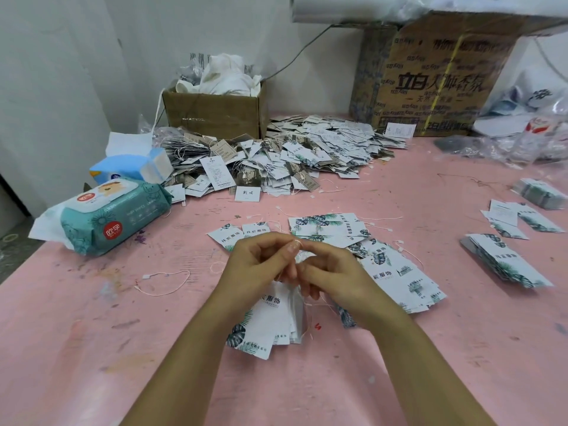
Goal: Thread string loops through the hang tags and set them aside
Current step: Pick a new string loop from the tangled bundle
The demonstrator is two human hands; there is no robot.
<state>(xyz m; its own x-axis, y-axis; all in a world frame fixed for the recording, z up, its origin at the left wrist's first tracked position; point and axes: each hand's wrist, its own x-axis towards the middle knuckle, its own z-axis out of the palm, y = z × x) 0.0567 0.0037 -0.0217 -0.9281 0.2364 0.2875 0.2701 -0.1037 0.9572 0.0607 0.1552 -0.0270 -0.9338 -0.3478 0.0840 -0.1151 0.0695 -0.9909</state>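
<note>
While the left hand (258, 262) and right hand (335, 276) both pinch a string loop (297, 243) above the hang tags (270, 315) at 6 o'clock on the worktop (92, 333), threading seems underway; next, the loop probably needs drawing through the hole.
</note>
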